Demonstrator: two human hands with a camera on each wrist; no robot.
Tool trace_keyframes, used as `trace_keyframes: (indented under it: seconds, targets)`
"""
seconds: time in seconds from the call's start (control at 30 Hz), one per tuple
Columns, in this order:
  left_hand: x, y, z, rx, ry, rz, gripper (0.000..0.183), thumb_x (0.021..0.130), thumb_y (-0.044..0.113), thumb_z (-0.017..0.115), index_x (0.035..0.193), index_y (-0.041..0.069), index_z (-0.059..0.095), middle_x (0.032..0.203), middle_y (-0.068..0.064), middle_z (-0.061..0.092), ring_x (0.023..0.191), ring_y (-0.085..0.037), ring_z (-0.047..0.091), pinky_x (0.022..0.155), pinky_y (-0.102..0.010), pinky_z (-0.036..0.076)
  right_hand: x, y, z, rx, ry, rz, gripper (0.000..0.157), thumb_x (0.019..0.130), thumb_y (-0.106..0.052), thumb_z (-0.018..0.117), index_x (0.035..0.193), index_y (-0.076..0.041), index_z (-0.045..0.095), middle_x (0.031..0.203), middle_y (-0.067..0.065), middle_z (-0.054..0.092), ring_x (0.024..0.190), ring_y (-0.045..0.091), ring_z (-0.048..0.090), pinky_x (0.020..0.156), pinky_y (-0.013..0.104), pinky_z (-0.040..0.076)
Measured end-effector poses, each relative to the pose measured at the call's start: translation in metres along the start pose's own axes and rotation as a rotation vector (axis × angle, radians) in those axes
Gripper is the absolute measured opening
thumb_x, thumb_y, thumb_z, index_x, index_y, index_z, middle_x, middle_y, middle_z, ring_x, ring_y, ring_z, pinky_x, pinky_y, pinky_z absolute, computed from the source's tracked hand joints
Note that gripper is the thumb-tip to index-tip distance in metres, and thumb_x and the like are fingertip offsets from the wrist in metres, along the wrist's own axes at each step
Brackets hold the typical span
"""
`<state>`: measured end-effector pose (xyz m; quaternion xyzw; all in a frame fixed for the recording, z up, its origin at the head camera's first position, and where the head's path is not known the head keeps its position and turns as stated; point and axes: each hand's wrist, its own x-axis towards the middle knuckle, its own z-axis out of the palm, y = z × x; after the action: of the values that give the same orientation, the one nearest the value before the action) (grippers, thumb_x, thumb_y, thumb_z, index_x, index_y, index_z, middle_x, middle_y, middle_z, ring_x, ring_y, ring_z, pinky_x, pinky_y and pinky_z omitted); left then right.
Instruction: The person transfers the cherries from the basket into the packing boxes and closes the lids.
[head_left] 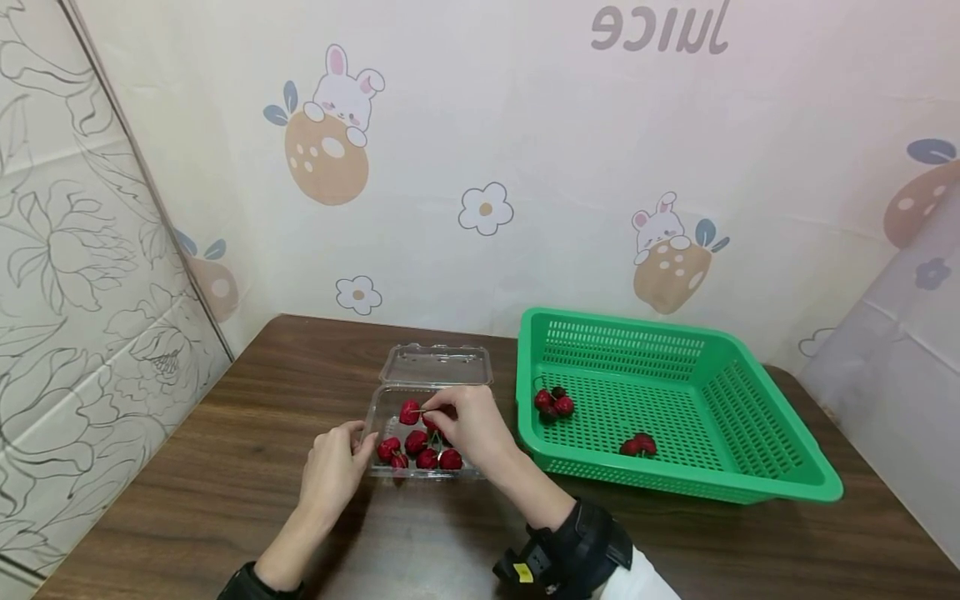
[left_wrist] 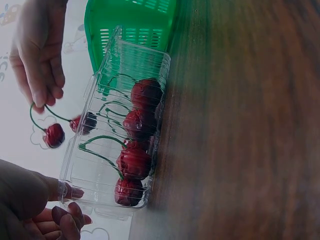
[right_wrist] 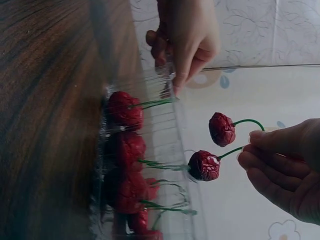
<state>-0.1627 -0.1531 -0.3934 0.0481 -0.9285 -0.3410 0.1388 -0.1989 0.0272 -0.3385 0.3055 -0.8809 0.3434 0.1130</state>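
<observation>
My right hand (head_left: 472, 425) pinches the green stem of a pair of dark red cherries (right_wrist: 222, 129) between thumb and fingers, over the clear plastic box (head_left: 380, 410). In the right wrist view both cherries dangle from the stem at the level of the box's rim. With thumb and fingers, my left hand (head_left: 330, 467) grips the left wall of the box. Several other cherries (left_wrist: 134, 162) with green stems lie on the bottom of the box, seen through its ribbed wall in the left wrist view. The hinged lid (head_left: 437, 365) is folded back, away from me.
A green plastic basket (head_left: 675, 482) with perforated walls stands right of the box on the brown wooden table (head_left: 247, 408). Inside it are a cluster of cherries (head_left: 553, 403) at the left and a pair (head_left: 638, 445) near the front. A printed wall covering (head_left: 487, 267) rises behind the table.
</observation>
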Motion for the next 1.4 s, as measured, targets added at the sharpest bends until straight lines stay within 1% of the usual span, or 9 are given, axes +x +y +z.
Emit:
trace_keyframes:
  seconds: [0.2, 0.33, 0.53, 0.67, 1.0, 1.23, 1.4]
  targets:
    - [0.001, -0.001, 0.000, 0.002, 0.002, 0.000, 0.027, 0.084, 0.015, 0.060, 0.099, -0.007, 0.062, 0.051, 0.003, 0.041, 0.043, -0.009, 0.034, 0.039, -0.026, 0.029, 0.004, 0.001, 0.012, -0.038, -0.027, 0.001, 0.007, 0.080, -0.011, 0.066, 0.083, -0.008, 0.071, 0.076, 0.000, 0.065, 0.057, 0.000, 0.049, 0.051, 0.014, 0.040]
    - [0.001, -0.001, 0.000, 0.009, 0.000, -0.002, 0.028, 0.084, 0.016, 0.060, 0.099, -0.007, 0.062, 0.052, 0.003, 0.041, 0.044, -0.010, 0.035, 0.040, -0.027, 0.030, 0.006, 0.002, 0.018, -0.047, -0.035, 0.005, 0.006, 0.079, -0.008, 0.066, 0.082, -0.007, 0.071, 0.075, 0.000, 0.065, 0.055, 0.000, 0.050, 0.050, 0.013, 0.039]
    - [0.001, -0.001, 0.000, 0.013, 0.004, -0.005, 0.028, 0.084, 0.016, 0.060, 0.099, -0.007, 0.062, 0.052, 0.003, 0.042, 0.044, -0.010, 0.036, 0.040, -0.027, 0.030, 0.009, 0.004, 0.028, -0.085, -0.045, -0.009, 0.007, 0.080, -0.009, 0.065, 0.082, -0.006, 0.071, 0.076, 0.002, 0.066, 0.060, 0.004, 0.056, 0.053, 0.013, 0.042]
    - [0.001, -0.001, 0.000, 0.012, -0.004, -0.012, 0.028, 0.084, 0.016, 0.059, 0.100, -0.008, 0.061, 0.052, 0.003, 0.041, 0.044, -0.010, 0.035, 0.040, -0.027, 0.029, 0.011, 0.007, 0.033, -0.122, -0.048, -0.002, 0.007, 0.081, -0.009, 0.064, 0.081, -0.007, 0.071, 0.077, 0.002, 0.066, 0.065, 0.006, 0.059, 0.056, 0.014, 0.043]
    - [0.000, 0.000, 0.000, 0.005, -0.019, -0.018, 0.029, 0.085, 0.016, 0.059, 0.101, -0.008, 0.061, 0.053, 0.002, 0.041, 0.044, -0.010, 0.034, 0.040, -0.027, 0.029, 0.013, 0.010, 0.042, -0.196, -0.075, 0.048, 0.007, 0.080, -0.008, 0.064, 0.079, -0.010, 0.071, 0.075, -0.002, 0.066, 0.068, 0.007, 0.059, 0.059, 0.019, 0.045]
    - [0.000, 0.000, 0.000, 0.011, -0.013, -0.010, 0.029, 0.085, 0.016, 0.059, 0.101, -0.008, 0.061, 0.054, 0.002, 0.041, 0.043, -0.010, 0.035, 0.040, -0.026, 0.029, 0.013, 0.010, 0.045, -0.215, -0.113, 0.066, 0.008, 0.080, -0.007, 0.064, 0.081, -0.008, 0.071, 0.079, 0.000, 0.066, 0.066, 0.006, 0.059, 0.056, 0.016, 0.044]
    - [0.000, 0.000, 0.000, 0.010, -0.006, 0.000, 0.028, 0.085, 0.015, 0.059, 0.100, -0.009, 0.061, 0.053, 0.002, 0.040, 0.043, -0.010, 0.034, 0.039, -0.026, 0.029, 0.013, 0.011, 0.047, -0.236, -0.133, 0.077, 0.008, 0.080, -0.007, 0.064, 0.083, -0.008, 0.072, 0.081, 0.000, 0.066, 0.067, 0.006, 0.059, 0.056, 0.016, 0.044]
